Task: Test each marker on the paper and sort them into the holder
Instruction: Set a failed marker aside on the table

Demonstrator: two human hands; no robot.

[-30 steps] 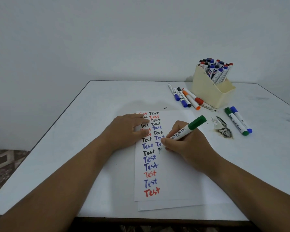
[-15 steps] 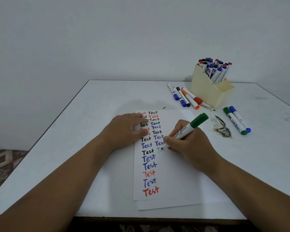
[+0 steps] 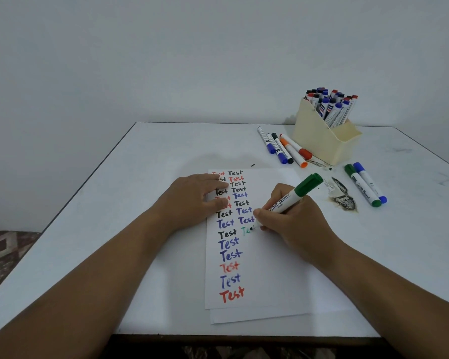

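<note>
My right hand (image 3: 293, 224) grips a green marker (image 3: 293, 195) like a pen, its tip touching the white paper (image 3: 270, 268) where faint green letters "Te" show beside rows of black, blue and red "Test". My left hand (image 3: 189, 200) lies flat on the paper's upper left, fingers straight, covering some words. The cream holder (image 3: 319, 141) at the back right is packed with several markers. Several loose markers (image 3: 283, 149) lie left of the holder. A green marker (image 3: 360, 185) and a blue marker (image 3: 370, 182) lie to its right front.
The white table (image 3: 140, 177) ends at a dark front edge near me. A dark smudged stain (image 3: 342, 198) marks the table between the paper and the green and blue pair. A second sheet peeks out beneath the paper.
My right hand has slid slightly to the right while writing; green letters have appeared under the blue words. My left hand has stayed put.
</note>
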